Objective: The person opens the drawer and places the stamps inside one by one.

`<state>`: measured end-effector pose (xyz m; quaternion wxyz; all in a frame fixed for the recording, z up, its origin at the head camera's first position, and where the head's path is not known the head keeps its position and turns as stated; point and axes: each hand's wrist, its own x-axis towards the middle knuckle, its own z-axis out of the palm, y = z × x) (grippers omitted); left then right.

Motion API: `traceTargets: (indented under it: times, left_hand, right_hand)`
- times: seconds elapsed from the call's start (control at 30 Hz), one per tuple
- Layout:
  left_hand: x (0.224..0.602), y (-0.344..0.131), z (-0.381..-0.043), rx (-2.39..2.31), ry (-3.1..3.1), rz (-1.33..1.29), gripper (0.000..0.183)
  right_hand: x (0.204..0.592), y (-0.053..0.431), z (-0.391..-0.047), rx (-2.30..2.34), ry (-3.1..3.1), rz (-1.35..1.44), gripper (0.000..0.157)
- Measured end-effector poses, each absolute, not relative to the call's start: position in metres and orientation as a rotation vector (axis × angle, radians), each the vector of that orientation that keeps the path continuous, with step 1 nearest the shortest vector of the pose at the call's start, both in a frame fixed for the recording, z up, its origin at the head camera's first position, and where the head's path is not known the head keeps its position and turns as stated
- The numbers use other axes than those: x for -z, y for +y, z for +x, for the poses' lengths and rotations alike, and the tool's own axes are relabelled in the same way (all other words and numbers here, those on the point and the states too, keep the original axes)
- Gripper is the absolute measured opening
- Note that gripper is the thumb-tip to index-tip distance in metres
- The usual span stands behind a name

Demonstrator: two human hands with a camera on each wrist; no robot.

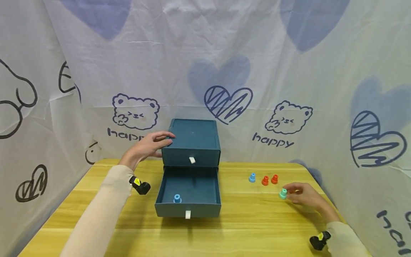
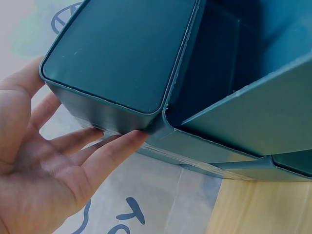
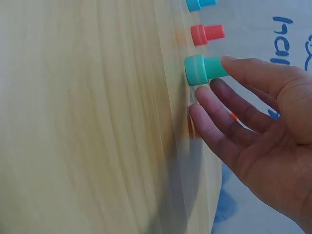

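Observation:
A dark teal two-drawer cabinet (image 1: 192,134) stands on the wooden table with its lower drawer (image 1: 192,210) pulled out. One blue peg (image 1: 177,198) is inside, near the drawer's front. My left hand (image 1: 151,146) rests against the upper left side of the cabinet; in the left wrist view its extended fingers (image 2: 114,151) touch the casing's edge. At the right of the table, my right hand (image 1: 305,195) pinches a mint-green stepped peg (image 3: 197,69) by its narrow end, thumb at the tip. The index fingertip is hidden behind the peg, and the other fingers spread loosely.
Beyond the right hand, a blue peg (image 1: 252,177) and two red pegs, one red peg (image 1: 265,180) beside another red peg (image 1: 274,179), stand upright on the table (image 1: 244,221). A printed cloth (image 1: 179,82) hangs behind and at both sides.

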<state>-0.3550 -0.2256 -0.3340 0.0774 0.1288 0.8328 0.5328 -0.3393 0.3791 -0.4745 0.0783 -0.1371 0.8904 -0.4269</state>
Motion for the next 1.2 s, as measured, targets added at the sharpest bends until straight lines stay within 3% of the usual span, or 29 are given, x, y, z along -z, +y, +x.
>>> traceTargets:
  times: [1.2]
  left_hand:
    - [0.332, -0.224, -0.353, -1.607, 2.488, 0.411, 0.049]
  right_hand:
    - [0.48, 0.336, -0.349, 1.2, 2.629, -0.629, 0.034]
